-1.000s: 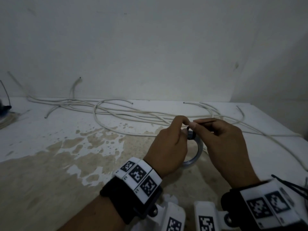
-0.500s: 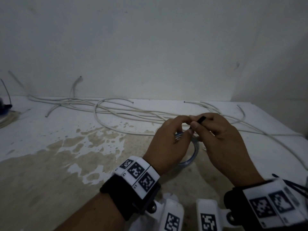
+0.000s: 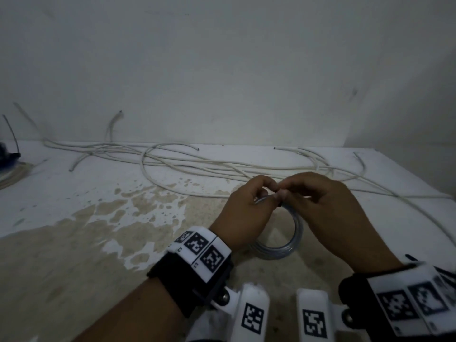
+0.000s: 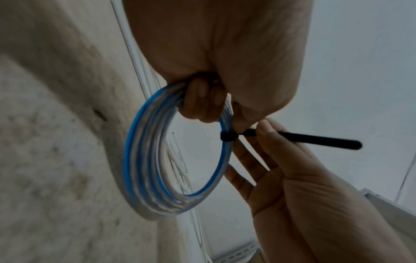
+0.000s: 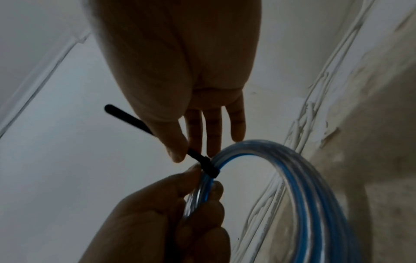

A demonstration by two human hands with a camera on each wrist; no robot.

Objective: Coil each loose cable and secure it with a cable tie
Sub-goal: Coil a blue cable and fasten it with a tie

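Note:
A coil of clear cable with a blue stripe [image 3: 294, 230] [image 4: 144, 160] [image 5: 303, 178] hangs upright just above the table. My left hand [image 3: 265, 192] [image 4: 202, 99] [image 5: 202, 183] grips its top, fingers curled round the strands. A black cable tie [image 4: 228, 137] [image 5: 208, 166] is looped tightly round the coil beside those fingers. Its tail [image 4: 315, 141] [image 5: 126, 114] sticks out free. My right hand [image 3: 285, 193] [image 4: 258, 132] [image 5: 185, 151] pinches the tail close to the loop between thumb and forefinger, its other fingers straight. In the head view the tie is hidden behind the fingers.
Several loose white cables [image 3: 197, 164] lie tangled along the back wall and trail off to the right. The tabletop [image 3: 98, 243] is stained brown at the front. Another pale bundle [image 3: 12, 174] lies at the far left edge.
The right hand has pulled the tie's tail through and shifted its pinch nearer the coil; the tail no longer shows in the head view. The left hand keeps its grip.

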